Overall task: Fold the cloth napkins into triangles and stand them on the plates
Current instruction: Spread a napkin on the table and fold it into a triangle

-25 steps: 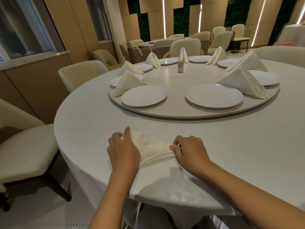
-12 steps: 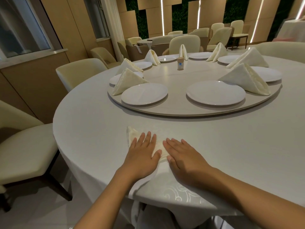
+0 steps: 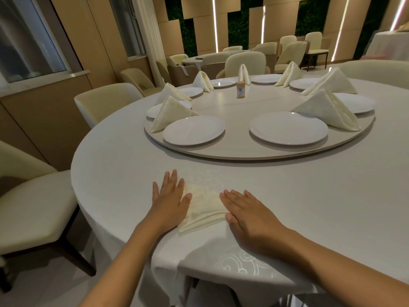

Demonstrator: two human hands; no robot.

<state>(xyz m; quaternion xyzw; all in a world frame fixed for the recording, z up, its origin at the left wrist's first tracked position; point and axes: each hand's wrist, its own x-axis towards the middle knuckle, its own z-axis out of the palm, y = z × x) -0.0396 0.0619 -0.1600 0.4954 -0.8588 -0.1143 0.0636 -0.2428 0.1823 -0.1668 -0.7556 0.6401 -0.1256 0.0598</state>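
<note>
At the far left a cream chair [image 3: 33, 209] stands beside the round table [image 3: 124, 173], which is draped in a white cloth. Near the table's front edge the left hand [image 3: 169, 203] lies flat with its fingers straight and slightly spread, pressing down on the left side of a folded cream napkin [image 3: 204, 207]. The napkin lies flat on the tablecloth between the two hands, its folded layers showing along the near edge. The right hand [image 3: 250, 214] lies flat too, fingers straight and close together, its fingertips and thumb resting on the napkin's right corner. Beyond the hands sits a large turntable [image 3: 234, 149] carrying white plates. On its left side a standing triangular napkin [image 3: 171, 113] rises just beside the near-left plate [image 3: 193, 130], which is bare. The near-right plate [image 3: 288, 127] is bare as well, and another standing triangular napkin [image 3: 327, 109] touches its far right rim. More folded napkins and plates ring the back of the turntable, with a small bottle [image 3: 240, 89] near its middle.
</note>
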